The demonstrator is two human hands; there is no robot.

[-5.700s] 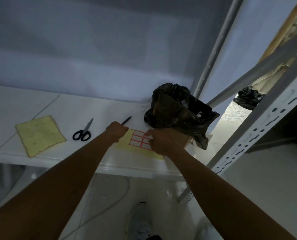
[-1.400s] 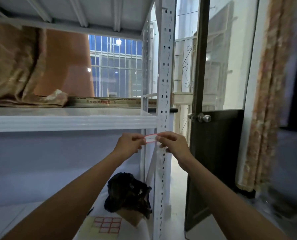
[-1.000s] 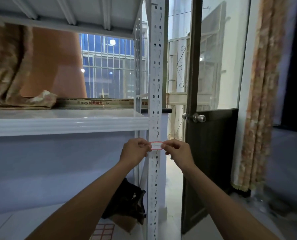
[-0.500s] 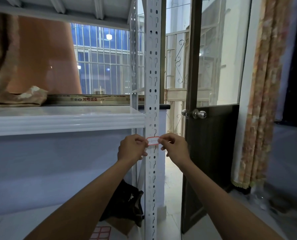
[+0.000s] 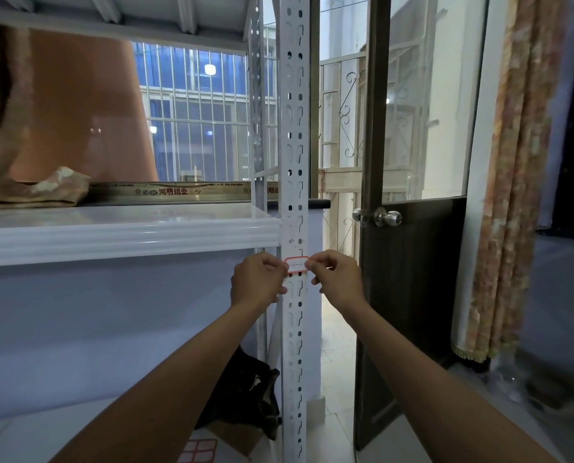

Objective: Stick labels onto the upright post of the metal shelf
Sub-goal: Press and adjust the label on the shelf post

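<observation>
A white perforated upright post of the metal shelf runs from top to bottom in the middle of the view. A small white label with a red border lies across the post just below the shelf board. My left hand pinches the label's left end and my right hand pinches its right end. Whether the label is stuck to the post cannot be told. The label sheet lies on the lower shelf at the bottom edge.
A black plastic bag sits on the lower shelf beside the post. A dark door with a metal knob stands open to the right, then a patterned curtain. Folded cloth and a flat box lie on the shelf board.
I lifted a label from the sheet on the lower shelf and raised it to the post. Over the last second both hands brought it in against the post, just under the shelf board.
</observation>
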